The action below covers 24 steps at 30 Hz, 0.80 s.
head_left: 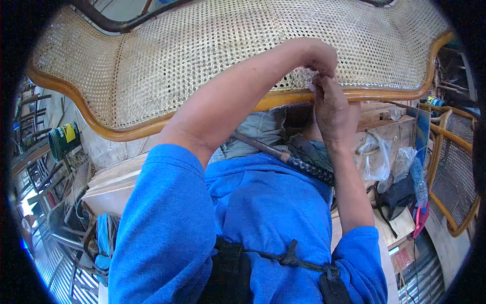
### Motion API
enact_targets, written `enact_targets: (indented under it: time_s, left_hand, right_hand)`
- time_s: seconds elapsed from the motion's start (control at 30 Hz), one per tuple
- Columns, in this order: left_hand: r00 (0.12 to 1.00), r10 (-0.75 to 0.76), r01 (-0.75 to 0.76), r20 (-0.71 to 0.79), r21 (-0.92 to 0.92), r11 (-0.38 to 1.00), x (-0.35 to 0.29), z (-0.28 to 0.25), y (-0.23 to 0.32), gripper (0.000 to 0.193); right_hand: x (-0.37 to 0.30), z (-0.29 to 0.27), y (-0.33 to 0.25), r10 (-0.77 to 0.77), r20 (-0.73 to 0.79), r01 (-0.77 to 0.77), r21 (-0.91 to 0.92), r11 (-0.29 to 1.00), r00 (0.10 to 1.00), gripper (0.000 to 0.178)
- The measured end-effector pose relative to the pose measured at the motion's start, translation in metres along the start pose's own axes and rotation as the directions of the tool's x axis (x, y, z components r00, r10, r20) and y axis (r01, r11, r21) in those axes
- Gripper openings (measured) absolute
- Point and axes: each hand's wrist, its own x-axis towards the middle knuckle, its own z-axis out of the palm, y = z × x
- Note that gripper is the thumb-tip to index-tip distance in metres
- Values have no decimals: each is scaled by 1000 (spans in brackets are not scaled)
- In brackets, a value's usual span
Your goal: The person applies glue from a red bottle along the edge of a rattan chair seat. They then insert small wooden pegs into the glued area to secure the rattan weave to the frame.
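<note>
A wide woven cane panel (202, 55) in a curved, varnished wooden frame (114, 135) stretches across in front of me. My left hand (319, 54) arches over the cane from the left, wrist bent, fingers curled downward. Directly below it, my right hand (331, 111) comes up outside the frame's near rail, thumb and fingers pressed together. The two sets of fingertips meet at the panel's near edge. A small pale patch shows beside them, but what they grip is too small to make out. A long rod with a dark, wrapped end (310, 169) lies across my lap.
Stacked wooden boards (114, 185) lie at the left, near a green tin (65, 139). On the right are a wooden block (395, 131), clear plastic bags (375, 164), a plastic bottle (419, 182) and a black bag (396, 196). A cane-panelled frame (453, 175) stands at the far right.
</note>
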Motion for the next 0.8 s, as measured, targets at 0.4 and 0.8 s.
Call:
enact_targets:
  time_s: [0.4, 0.8]
  left_hand:
    - [986, 160, -170, 57, 342, 924, 21, 0, 23, 23]
    - [978, 192, -166, -83, 256, 952, 39, 6, -1, 20]
  right_hand:
    - [-4, 4, -11, -155, 44, 160, -176, 971, 987, 15]
    - [5, -2, -19, 58, 143, -32, -178, 984, 988, 13]
